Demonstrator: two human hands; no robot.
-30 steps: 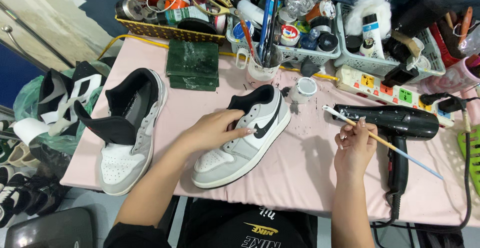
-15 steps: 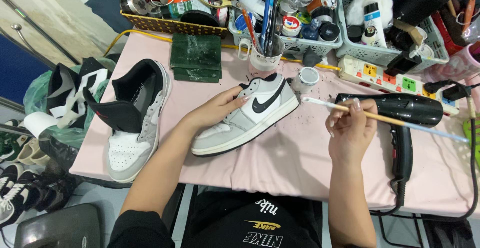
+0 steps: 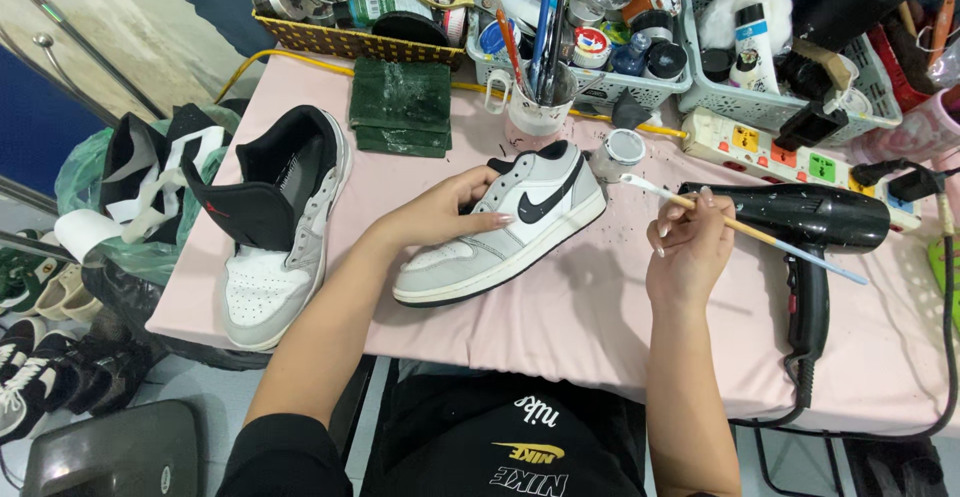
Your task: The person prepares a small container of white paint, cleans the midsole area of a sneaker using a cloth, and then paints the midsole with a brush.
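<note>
On the pink table (image 3: 600,327), left hand (image 3: 440,212) cupping grey sneaker (image 3: 505,227) (right hand (image 3: 690,242) pinching brush (image 3: 740,229))

A grey-and-white leather low sneaker (image 3: 505,232) bears a black curved stripe; left of it, a grey-and-white high sneaker (image 3: 275,222) shows black lining, both on pink cloth (image 3: 590,327).

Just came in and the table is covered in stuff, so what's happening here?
A person sits at a pink-covered table. The left hand steadies a grey-and-white low sneaker, tipped on its side. The right hand holds a thin paintbrush, tip pointing toward a small white jar. A second sneaker lies to the left, a black hairdryer to the right.
</note>
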